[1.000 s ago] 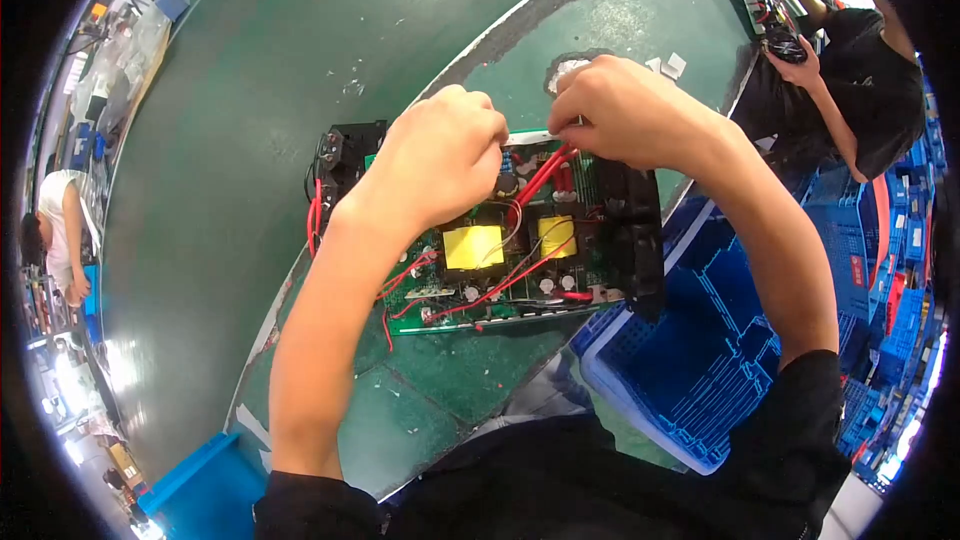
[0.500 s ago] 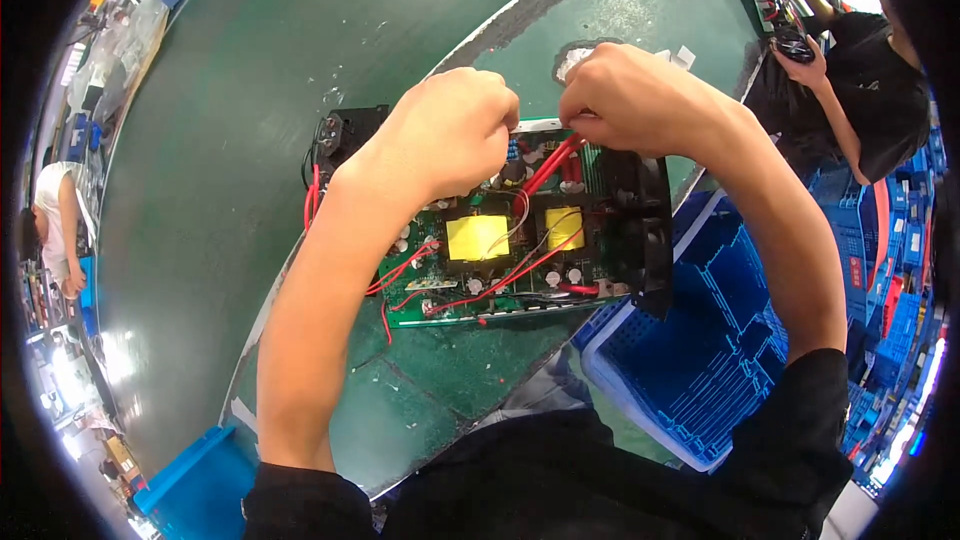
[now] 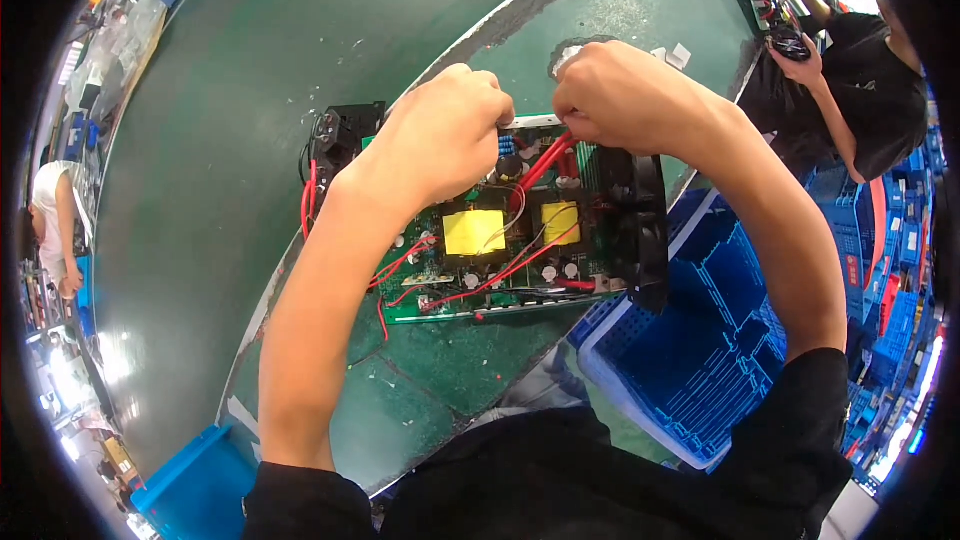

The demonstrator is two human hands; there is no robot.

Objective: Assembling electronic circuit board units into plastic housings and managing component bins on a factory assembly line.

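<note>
A green circuit board lies before me, carrying two yellow-wrapped transformers, several loose red wires and black fans at its right end. A pale metal strip runs along its far edge. My left hand is closed at that edge, left of the middle, its fingertips curled out of sight over the strip. Just to the right, my right hand is also closed, thumb and finger pinched at the same edge beside thick red cables. What lies inside each pinch is hidden.
A blue crate stands right of the board, and a blue bin sits at lower left. Another person in black works at upper right, holding a black coil. A second person is at far left. Blue bins line the right.
Both hands and the board have shifted very slightly left and away from me. Both hands stay closed at the far edge.
</note>
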